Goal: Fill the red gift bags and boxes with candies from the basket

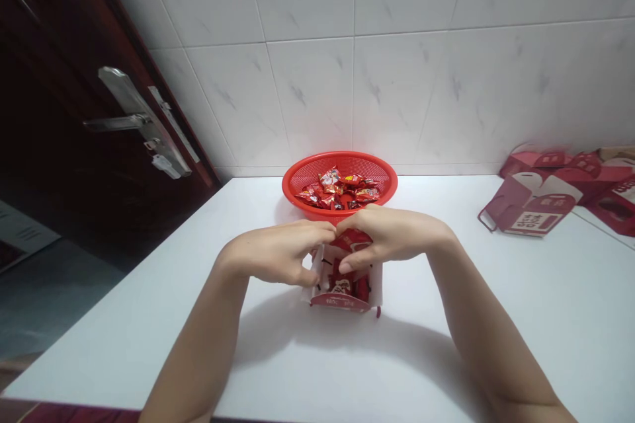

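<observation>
An open red and white box (340, 303) stands on the white table, with red wrapped packets (342, 284) inside. My left hand (282, 251) is at the box's left side, thumb on the left wall and fingers over the far edge. From the right, my right hand (384, 238) reaches over the box, its thumb above the opening and its fingers at the far flap, which they partly hide. Both hands are curved round the box's upper edges. Just behind them sits a red plastic basket (340, 162) holding several shiny red packets (342, 190).
On the right of the white table (149, 337) stands a dark red carton (533, 205). More red cartons (590, 172) lie behind it near the tiled wall (397, 92). A dark door (64, 145) with a metal handle and keys is at the left.
</observation>
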Available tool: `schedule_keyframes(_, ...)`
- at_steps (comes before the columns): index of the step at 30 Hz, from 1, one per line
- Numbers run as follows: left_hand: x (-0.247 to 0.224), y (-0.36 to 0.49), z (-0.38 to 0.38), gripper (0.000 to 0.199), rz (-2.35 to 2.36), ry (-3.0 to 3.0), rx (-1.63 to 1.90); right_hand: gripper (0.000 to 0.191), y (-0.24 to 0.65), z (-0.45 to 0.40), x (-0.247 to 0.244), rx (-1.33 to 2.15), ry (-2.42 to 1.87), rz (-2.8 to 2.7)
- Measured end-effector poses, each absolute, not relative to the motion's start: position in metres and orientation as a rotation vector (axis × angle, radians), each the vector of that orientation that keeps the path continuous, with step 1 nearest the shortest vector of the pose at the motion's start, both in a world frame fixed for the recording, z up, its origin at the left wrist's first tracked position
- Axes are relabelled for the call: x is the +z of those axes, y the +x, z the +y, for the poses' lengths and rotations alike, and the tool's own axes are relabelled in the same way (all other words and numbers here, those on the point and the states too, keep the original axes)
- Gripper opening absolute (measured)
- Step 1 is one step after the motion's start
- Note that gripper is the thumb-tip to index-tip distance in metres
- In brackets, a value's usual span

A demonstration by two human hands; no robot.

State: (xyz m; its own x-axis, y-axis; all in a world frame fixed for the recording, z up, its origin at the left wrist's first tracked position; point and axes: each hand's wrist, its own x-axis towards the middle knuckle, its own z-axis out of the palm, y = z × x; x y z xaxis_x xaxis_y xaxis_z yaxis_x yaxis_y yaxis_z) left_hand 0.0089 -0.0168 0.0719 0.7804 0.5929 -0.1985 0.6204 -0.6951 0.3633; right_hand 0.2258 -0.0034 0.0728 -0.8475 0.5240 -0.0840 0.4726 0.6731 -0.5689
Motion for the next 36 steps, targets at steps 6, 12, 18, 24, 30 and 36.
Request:
schedule_keyframes(6, 0.075, 0.013, -0.02, 0.015, 0.923, 2.537, 0.03, 0.028, 0.237, -0.006, 0.076, 0.95, -0.676, -2.775)
schedule_keyframes(12, 0.072, 0.011, -0.014, 0.026, 0.873, 2.511, 0.033, 0.021, 0.229, -0.003, 0.072, 0.862, -0.836, -2.846)
schedule_keyframes(18, 0.07, 0.009, -0.007, 0.038, 0.898, 2.446, -0.055, 0.003, 0.218, 0.0, 0.065, 0.69, -1.147, -2.849)
schedule_keyframes(24, 0.07, 0.01, -0.006, 0.05, 0.871, 2.456, -0.012, 0.018, 0.215, -0.003, 0.059, 0.465, -1.282, -2.794)
schedule_keyframes(30, 0.071, 0.011, -0.009, 0.033, 0.901, 2.477, -0.049, 0.021, 0.213, -0.014, 0.061, 0.622, -1.019, -2.928)
schedule_keyframes(36, 0.072, 0.012, -0.01, 0.031, 0.867, 2.472, -0.042, 0.037, 0.204, -0.017, 0.058, 0.766, -1.075, -3.123)
